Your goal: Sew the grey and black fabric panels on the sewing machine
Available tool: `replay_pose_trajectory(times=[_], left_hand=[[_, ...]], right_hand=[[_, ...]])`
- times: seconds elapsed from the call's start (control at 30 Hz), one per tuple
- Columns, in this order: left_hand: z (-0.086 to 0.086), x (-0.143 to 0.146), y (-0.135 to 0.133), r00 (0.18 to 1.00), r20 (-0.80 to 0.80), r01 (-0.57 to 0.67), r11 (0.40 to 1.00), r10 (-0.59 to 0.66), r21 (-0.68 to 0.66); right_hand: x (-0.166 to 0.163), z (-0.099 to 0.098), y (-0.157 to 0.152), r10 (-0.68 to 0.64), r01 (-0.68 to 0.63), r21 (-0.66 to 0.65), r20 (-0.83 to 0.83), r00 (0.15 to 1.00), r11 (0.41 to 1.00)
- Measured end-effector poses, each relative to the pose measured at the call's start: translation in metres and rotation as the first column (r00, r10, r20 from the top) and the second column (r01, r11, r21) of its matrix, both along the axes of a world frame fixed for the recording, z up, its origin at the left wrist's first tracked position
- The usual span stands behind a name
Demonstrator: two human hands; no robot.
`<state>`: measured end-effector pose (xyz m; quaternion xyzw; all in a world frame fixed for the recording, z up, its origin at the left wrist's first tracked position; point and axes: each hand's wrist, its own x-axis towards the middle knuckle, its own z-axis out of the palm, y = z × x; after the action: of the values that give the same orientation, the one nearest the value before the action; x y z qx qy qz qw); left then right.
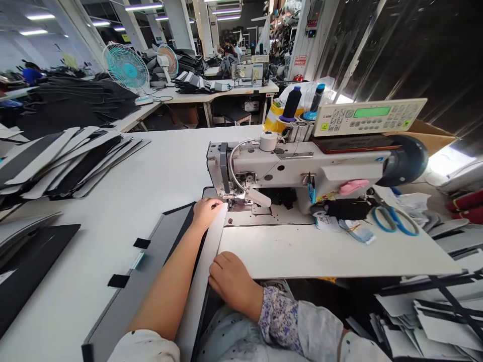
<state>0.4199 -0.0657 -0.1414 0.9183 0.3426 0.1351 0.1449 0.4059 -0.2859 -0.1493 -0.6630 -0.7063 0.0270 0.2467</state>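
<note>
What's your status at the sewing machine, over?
Left hand at white strip, beside sewing machine. Right hand at strip's right edge. Scissors off right, apart from strip.

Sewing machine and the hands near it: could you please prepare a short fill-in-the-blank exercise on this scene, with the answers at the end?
1. Of the left hand and the right hand, the ____ one is nearer the sewing machine.
2. The tabs on the left edge of the grey panel are ____.
3. The scissors' handles are ____.
4. The number of fans in view is ____.

Missing words: left; black; blue; two.
</note>
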Motion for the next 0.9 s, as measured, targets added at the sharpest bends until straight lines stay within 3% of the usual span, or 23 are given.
replay_pose_trajectory(times=[0.2, 0.37, 0.9], left_hand=[[0.007, 0.005, -0.01, 0.998, -0.025, -0.057, 0.998, 0.056, -0.027], [0.008, 0.007, -0.017, 0.994, -0.034, -0.109, 0.994, 0.109, -0.005], [0.006, 0.024, -0.032, 0.98, -0.038, -0.196, 0.98, 0.197, 0.026]], right_hand=[[-0.002, -0.012, -0.015, 0.107, -0.116, 0.126, 0.08, 0.991, 0.985], [0.001, -0.021, -0.012, 0.132, -0.141, 0.09, 0.1, 0.986, 0.986], [0.021, -0.009, -0.019, 0.139, -0.143, 0.091, 0.052, 0.989, 0.986]])
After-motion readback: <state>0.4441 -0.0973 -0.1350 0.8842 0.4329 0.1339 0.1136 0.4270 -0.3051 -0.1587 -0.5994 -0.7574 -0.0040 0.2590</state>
